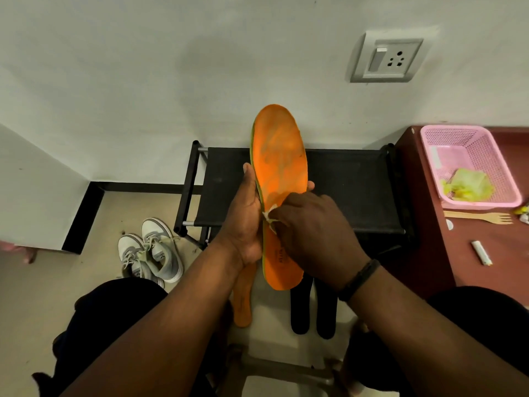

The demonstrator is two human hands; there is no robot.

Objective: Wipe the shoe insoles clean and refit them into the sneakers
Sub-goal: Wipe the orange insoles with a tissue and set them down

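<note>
Step in hand: wiping the insole [282, 179]. Left hand [247, 222] cups its left edge from behind, thumb up along the rim, fingertip showing past the right edge. Right hand [312, 227] has fingers curled, pinching a small wipe [270, 217] against the orange face at mid-length.

To do it well, I'd say: keep the left palm backing the spot under the wipe, stroke heel to toe, cover the grey smudges on the far half; wipe looks small, so refold or swap.

Left to right: sneakers [150, 250] on the tiled floor near left; second orange insole [243, 299] and two black insoles [313, 308] on the floor under the hands; black rack [357, 184] against the white wall; socket [386, 57] far right; red-brown table [429, 224] with pink basket [469, 164], wooden fork [481, 217].
</note>
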